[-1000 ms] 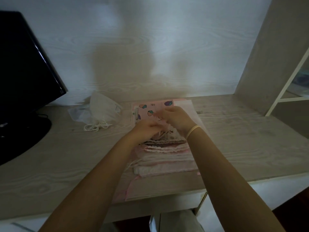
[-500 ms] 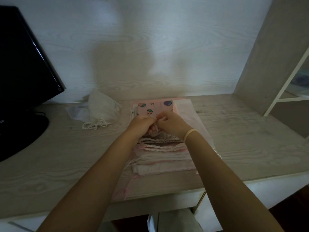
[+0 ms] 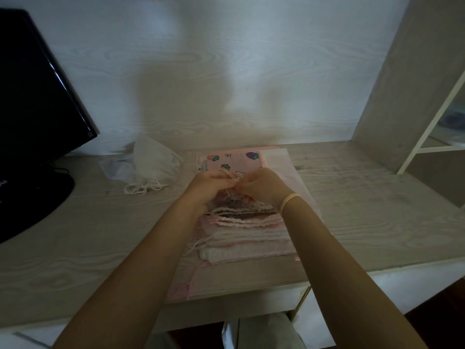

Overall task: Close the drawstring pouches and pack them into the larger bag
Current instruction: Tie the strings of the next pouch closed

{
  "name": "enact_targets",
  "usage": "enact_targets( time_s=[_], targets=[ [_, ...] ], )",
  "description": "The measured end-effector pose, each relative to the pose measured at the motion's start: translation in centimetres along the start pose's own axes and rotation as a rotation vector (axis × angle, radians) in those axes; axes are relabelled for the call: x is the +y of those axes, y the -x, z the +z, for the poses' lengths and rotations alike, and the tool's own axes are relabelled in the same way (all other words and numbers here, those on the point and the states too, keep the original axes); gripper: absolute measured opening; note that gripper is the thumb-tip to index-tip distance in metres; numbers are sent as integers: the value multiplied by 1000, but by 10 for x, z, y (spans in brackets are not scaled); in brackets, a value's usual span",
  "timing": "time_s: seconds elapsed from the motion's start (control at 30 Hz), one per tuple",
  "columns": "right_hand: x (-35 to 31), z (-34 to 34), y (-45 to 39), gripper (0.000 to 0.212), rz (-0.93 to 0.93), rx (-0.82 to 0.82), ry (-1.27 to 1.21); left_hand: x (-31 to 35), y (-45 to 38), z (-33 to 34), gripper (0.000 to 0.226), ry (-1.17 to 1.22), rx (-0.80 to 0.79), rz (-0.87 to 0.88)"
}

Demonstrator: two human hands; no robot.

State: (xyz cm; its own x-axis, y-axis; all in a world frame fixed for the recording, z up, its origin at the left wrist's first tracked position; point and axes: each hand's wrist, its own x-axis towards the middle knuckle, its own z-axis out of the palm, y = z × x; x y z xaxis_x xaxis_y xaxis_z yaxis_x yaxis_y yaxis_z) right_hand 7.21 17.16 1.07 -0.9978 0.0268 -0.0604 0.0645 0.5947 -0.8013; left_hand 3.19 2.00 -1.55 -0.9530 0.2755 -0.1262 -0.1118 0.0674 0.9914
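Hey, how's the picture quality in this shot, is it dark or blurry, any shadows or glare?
Head view: dim overall, with a broad soft shadow on the back wall; a thin streak of glare runs down the monitor edge; wide-angle bending curves the desk edge and stretches the forearms; the left hand and right hand on the cord look soft, fine detail lost.

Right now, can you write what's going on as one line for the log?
step: closing top pouch | left hand: pinching string | right hand: pinching pouch top | pile of pouches: on desk | packed: not yet
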Motion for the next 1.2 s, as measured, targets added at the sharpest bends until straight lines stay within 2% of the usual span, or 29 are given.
enact_targets(
  time_s=[0.17, 0.23, 0.33, 0.47, 0.57, 0.67, 0.87, 1.03, 1.2],
  targets=[
    [1, -4, 2, 13, -79, -9, 44, 2, 3, -1, 17, -34, 7, 7],
    [4, -6, -1, 10, -71, 56, 28, 2, 4, -2, 19, -59, 25, 30],
    [3, -4, -6, 17, -77, 138, -60, 0, 4, -3, 23, -139, 31, 68],
    [-3, 2, -8, 16, -54, 58, -66, -5, 3, 2, 25, -232, 63, 184],
    [1, 4, -10, 17, -43, 28, -95, -9, 3, 4, 21, -323, 166, 298],
    [6, 4, -12, 12, -30, -20, -125, -13, 4, 6, 21, -356, 248, 340],
    [9, 3, -9, 25, -12, -121, -196, -18, 3, 11, 27, -227, 259, 280],
    [15, 2, -13, 21, -62, -76, -211, -19, 1, 6, 20, 7, 166, 141],
    [15, 3, -14, 10, -52, -15, -191, -13, 2, 3, 15, 109, 86, 83]
  ],
)
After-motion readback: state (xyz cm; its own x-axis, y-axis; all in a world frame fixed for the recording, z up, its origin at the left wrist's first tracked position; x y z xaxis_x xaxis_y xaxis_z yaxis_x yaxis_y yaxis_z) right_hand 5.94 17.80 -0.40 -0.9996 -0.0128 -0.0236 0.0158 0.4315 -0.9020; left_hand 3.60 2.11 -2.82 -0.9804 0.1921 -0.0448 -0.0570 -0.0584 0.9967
